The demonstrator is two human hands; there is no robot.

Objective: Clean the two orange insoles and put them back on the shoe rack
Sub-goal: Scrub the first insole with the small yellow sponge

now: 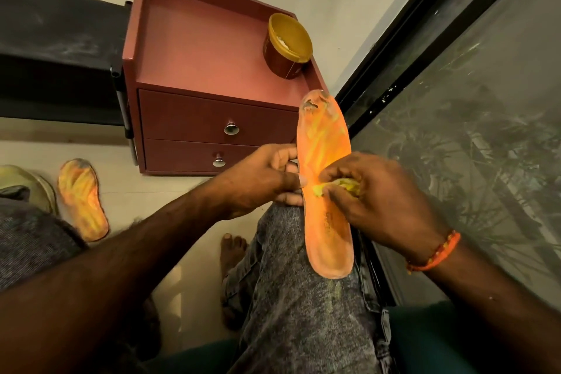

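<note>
An orange insole (pixel 326 143) rests lengthwise on my right knee, its worn, dirty toe end pointing away from me. My left hand (pixel 261 179) pinches its left edge at the middle. My right hand (pixel 373 197) presses a small yellow cloth (pixel 343 185) against the insole's middle. The second orange insole (pixel 82 197) lies flat on the pale floor at the left, untouched. The black shoe rack (pixel 57 48) stands at the upper left.
A maroon two-drawer cabinet (pixel 212 118) stands ahead, with an open golden tub (pixel 288 45) on its top tray. A glass door in a dark frame (pixel 455 100) runs along the right. A shoe (pixel 27 188) lies at the far left. My bare foot (pixel 232 255) is on the floor.
</note>
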